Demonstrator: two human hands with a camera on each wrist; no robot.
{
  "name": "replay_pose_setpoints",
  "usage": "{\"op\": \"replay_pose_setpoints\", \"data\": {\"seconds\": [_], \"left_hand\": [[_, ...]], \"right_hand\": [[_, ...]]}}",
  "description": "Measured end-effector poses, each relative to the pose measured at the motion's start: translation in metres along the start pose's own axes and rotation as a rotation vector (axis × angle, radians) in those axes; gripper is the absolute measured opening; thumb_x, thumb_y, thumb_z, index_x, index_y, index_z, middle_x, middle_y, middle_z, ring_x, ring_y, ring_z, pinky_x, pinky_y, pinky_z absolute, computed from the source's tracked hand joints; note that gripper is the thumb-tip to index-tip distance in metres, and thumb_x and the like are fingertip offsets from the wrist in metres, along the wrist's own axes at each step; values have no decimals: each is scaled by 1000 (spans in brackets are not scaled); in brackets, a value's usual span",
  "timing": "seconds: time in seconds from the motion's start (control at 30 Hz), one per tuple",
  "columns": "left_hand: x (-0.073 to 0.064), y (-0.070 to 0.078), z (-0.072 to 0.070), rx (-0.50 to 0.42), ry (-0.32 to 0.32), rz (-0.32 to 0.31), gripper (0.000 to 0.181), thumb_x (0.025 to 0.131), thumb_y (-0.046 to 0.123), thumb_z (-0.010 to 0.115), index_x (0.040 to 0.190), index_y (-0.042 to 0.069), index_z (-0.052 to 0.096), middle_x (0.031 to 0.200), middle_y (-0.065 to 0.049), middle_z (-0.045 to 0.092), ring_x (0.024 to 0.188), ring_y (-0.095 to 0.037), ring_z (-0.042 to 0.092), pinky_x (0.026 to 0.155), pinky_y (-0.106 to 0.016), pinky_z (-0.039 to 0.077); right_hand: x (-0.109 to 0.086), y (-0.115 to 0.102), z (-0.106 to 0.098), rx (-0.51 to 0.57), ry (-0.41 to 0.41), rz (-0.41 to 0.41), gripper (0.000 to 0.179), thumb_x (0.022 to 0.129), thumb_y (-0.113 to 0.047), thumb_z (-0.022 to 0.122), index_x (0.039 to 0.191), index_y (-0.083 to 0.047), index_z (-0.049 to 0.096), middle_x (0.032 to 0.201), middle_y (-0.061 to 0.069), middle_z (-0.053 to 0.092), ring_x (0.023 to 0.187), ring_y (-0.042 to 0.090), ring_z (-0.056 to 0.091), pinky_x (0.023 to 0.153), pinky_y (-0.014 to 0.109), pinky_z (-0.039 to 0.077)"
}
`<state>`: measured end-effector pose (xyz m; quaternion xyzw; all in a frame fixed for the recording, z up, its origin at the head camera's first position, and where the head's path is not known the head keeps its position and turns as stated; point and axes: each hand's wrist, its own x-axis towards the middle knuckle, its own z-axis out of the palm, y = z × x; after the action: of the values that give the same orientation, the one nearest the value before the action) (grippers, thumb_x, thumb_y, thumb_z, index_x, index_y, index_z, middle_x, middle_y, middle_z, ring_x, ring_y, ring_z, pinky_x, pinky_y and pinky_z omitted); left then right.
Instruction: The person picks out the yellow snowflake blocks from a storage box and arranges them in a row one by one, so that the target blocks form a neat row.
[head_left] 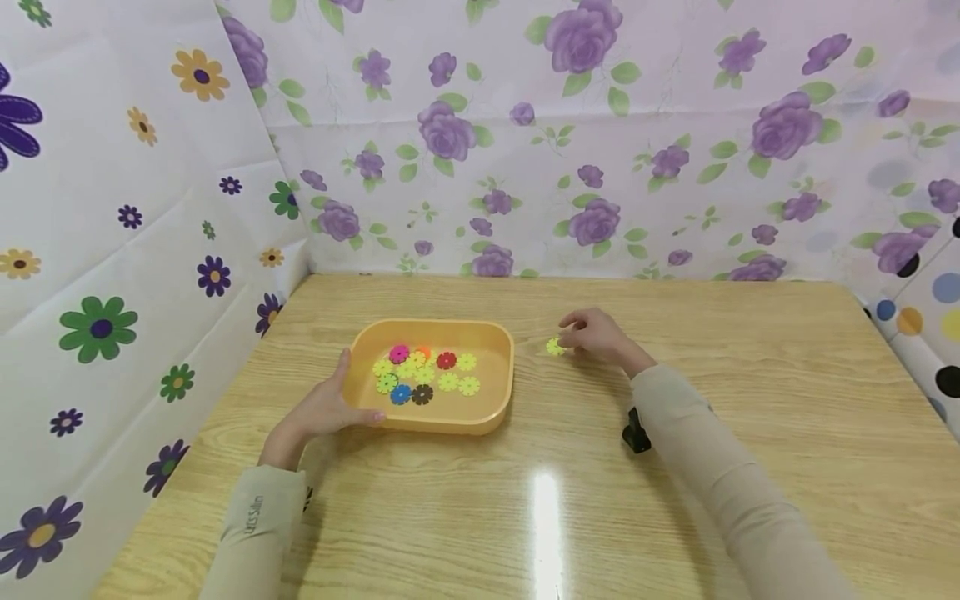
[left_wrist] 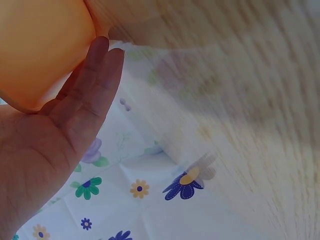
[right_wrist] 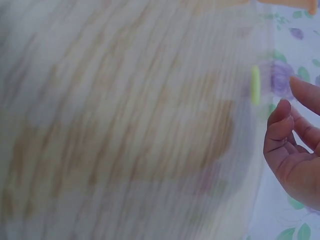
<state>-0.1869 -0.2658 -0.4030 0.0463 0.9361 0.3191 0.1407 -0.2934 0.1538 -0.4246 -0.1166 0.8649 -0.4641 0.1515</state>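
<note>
My left hand (head_left: 326,406) grips the left end of an orange plastic basin (head_left: 491,414). Its thumb lies on the near rim, while the fingers rest along the left side. In the left wrist view, those fingers (left_wrist: 87,97) touch the basin's outer wall (left_wrist: 45,50). Inside the basin lie several flower-shaped plastic discs, mostly yellow-green, with a blue disc (head_left: 401,394), a red disc (head_left: 446,360) and a brown disc (head_left: 422,394). Right of the basin, my right hand (head_left: 596,333) hovers by one yellow-green disc (head_left: 555,347). The right wrist view shows that disc (right_wrist: 255,85) flat on the table, apart from the loosely bent fingers.
A wood-grain table (head_left: 600,500) carries everything. A small black object (head_left: 636,433) shows beside the right sleeve. Behind stands a sheet with purple flowers (head_left: 446,131); a daisy-patterned sheet (head_left: 150,275) borders the left side, and a dotted one (head_left: 926,333) the right.
</note>
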Motion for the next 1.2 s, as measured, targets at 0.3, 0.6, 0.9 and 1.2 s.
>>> {"op": "replay_pose_setpoints", "data": {"seconds": [0.3,0.6,0.9,1.2], "left_hand": [[0,1,-1,-1,-3,-8,130,64,49,76,141,1,-17,142,-36,9,126,-51,21,103,-58,20],[0,0,-2,1,-3,2,130,65,48,76,141,0,-17,142,-36,9,126,-51,21,103,-59,20],[1,1,-2,1,0,-8,130,64,49,77,141,-1,-16,141,-37,11,125,-52,22,102,-59,20],[2,-1,0,-7,-9,-18,131,64,49,76,141,3,-19,142,-36,10,126,-51,21,103,-59,19]], "right_hand": [[-6,-17,3,98,-32,-53,42,85,-9,61,122,7,50,82,10,50,73,35,54,65,44,49],[-12,-33,11,149,-35,-115,43,84,-14,65,121,4,53,87,11,55,77,32,58,66,44,50],[-13,-52,25,188,-50,-204,37,84,-14,65,117,1,56,86,11,57,79,39,57,55,27,47],[-13,-68,45,250,-52,-243,41,82,-13,67,118,5,55,86,12,59,82,43,55,59,33,52]]}}
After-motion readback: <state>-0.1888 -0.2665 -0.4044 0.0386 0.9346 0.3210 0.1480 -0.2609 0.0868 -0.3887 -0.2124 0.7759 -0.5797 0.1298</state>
